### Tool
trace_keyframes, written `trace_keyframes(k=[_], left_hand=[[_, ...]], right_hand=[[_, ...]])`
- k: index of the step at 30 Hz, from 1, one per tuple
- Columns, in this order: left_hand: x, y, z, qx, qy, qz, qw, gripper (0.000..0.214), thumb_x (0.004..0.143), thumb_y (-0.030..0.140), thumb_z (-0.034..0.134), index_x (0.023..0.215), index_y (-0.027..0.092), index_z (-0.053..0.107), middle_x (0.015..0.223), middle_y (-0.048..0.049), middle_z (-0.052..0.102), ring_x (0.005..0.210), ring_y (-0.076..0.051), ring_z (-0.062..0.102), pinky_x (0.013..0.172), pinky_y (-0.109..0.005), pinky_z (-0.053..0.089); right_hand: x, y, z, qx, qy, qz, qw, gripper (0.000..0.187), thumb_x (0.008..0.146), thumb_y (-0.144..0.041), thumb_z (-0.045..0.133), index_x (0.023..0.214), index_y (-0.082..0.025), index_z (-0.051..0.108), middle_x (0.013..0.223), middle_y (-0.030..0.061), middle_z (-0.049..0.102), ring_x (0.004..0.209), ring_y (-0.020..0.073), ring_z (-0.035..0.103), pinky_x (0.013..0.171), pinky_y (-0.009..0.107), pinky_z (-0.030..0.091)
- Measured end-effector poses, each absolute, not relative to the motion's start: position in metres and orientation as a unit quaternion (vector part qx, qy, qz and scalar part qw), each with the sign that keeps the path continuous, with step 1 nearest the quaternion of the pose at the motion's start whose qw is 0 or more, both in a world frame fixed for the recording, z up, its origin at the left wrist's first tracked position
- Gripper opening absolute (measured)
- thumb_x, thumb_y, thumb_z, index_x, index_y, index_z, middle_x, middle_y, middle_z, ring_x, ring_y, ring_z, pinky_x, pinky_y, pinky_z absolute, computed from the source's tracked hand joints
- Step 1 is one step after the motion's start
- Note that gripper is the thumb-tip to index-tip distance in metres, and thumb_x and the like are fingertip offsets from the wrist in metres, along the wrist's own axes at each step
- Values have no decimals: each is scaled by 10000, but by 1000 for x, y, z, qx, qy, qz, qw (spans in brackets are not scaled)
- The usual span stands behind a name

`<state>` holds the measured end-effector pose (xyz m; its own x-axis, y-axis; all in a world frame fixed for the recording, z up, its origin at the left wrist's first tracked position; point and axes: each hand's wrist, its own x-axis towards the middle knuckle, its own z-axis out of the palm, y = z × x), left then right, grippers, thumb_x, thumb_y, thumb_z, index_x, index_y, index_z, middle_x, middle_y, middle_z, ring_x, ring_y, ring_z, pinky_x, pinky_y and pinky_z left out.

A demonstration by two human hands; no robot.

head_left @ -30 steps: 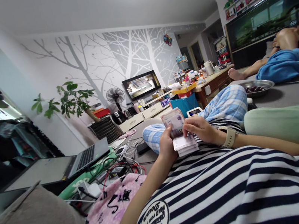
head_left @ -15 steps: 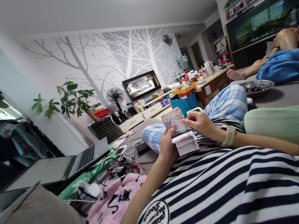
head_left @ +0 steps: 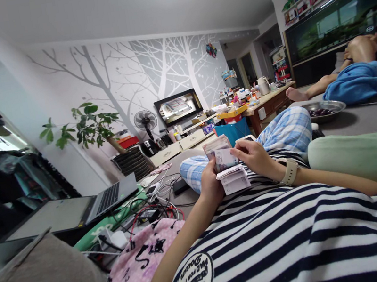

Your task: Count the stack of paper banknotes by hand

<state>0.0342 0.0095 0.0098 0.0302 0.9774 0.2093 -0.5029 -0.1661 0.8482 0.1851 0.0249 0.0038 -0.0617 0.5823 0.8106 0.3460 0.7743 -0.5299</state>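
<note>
My left hand (head_left: 211, 181) is closed round a thick bundle of banknotes (head_left: 234, 182) over my lap. The upper part of the bundle stands up pinkish, and the lower ends fold down toward me, pale and fanned in layers. My right hand (head_left: 254, 158), with a cream watch (head_left: 289, 171) on the wrist, pinches the right edge of the front note (head_left: 225, 158) between thumb and fingers. That note shows a pale face with small dark print. Part of the bundle is hidden behind my left fingers.
To my left lie an open laptop (head_left: 111, 198), tangled cables (head_left: 153, 213) and a pink blanket (head_left: 142, 258). On the right are a green cushion (head_left: 359, 159), a metal bowl (head_left: 337, 110) of dark round fruit, and another person's leg (head_left: 319, 87). A cluttered table (head_left: 268, 102) stands ahead.
The front note has lifted and turned, so more of its pale face shows. My right hand has shifted slightly to the right. My left hand still grips the bundle.
</note>
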Motion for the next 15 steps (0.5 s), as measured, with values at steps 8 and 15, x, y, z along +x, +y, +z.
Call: trace_keyframes(k=[8,15], left_hand=[[35,2,9,473,279,641,536,151,672,223,668,793,134,678,816,-73,735,933,-289,676,828,-374,528],[33,7,7,471,276,629,553,84,679,235,652,708,160,629,827,-77,729,931,-278,668,810,-369,529]], right_hand=[[185,19,4,-232,-742,120,618,220,893,-373,553,779,-188,584,641,-20,543,600,125,462,571,252,353],[184,17,5,-209,-746,124,620,211,915,-363,528,833,-187,609,711,5,597,662,143,513,615,263,389]])
